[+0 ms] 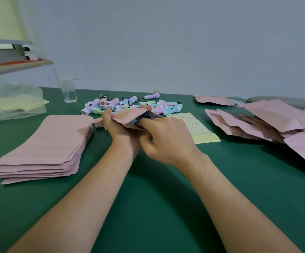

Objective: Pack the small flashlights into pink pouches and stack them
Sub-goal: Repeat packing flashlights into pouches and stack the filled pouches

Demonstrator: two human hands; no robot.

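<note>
Pouch (129,115): pink, dark-lined, mouth open

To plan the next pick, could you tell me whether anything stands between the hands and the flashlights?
Only the pink pouch, held open by the left hand and right hand just in front of the flashlight pile. Nothing else visible intervenes; the yellow sheet lies to the right.

both hands (140,136) hold a pink pouch (129,115) open above the green table (157,198).
</note>
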